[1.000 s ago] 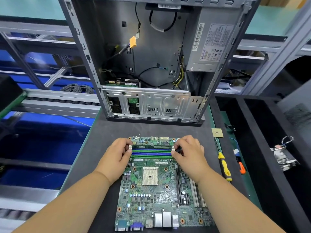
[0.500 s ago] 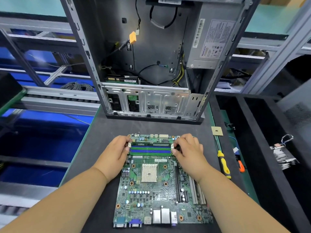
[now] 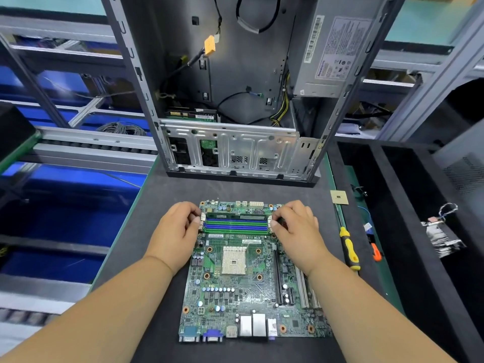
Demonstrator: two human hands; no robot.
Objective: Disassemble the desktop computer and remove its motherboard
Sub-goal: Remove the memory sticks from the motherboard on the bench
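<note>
- Motherboard lies flat on the bench, component side up, ports toward the person at 6 o'clock; it is already out of the case, so that part of the task looks done.
- Case stands open at 12 o'clock, its cables hanging loose inside, the power supply at its upper right. Set back there, it leaves the bench front free for board work.
- Left hand sits at the 9 o'clock end of the memory slots, fingers curled, their tips at the white latch there. Whether they pinch it or only press it cannot be told.
- Right hand mirrors it at the 3 o'clock end, fingers curled onto the latch on that side; here too the grip is unclear.
- Judgement: one hand works each end because a memory stick is held by a latch at both ends, and freeing both together lets it rise evenly.
- One dark stick appears seated in the far slot; the green and blue slots nearer look empty.
- CPU socket at the board's centre is bare; a loose chip lies on the bench at 2 o'clock.
- Screwdriver with a yellow handle rests at 3 o'clock, within the right hand's reach.
</note>
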